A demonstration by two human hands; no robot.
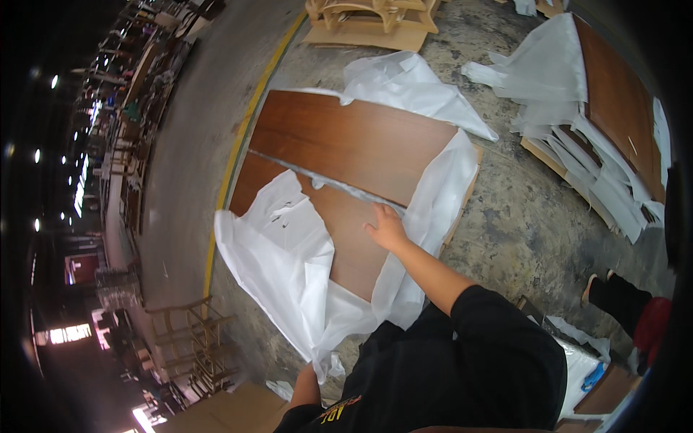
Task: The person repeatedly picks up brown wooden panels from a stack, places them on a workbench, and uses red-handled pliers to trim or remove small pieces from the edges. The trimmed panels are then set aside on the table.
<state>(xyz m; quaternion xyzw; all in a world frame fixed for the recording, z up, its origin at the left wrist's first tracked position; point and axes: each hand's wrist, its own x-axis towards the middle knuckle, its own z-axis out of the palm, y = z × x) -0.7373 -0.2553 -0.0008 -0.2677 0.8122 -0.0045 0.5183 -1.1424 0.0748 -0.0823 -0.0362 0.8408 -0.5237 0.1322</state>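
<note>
My right hand [388, 227] lies over the near brown panel [361, 242], thumb spread from fingers; nearer me than it, my left hand [308, 380] (fingers hidden, can't tell) meets the white sheet [289, 252]. I'm probably arranging wrapping; next calls for an even pull.

The person's right arm [434, 278] reaches forward, forearm bare, the right hand [388, 229] palm down, fingers loose, thumb out to the left. The left hand [308, 377] is low, closed, its fingers mostly hidden.
</note>
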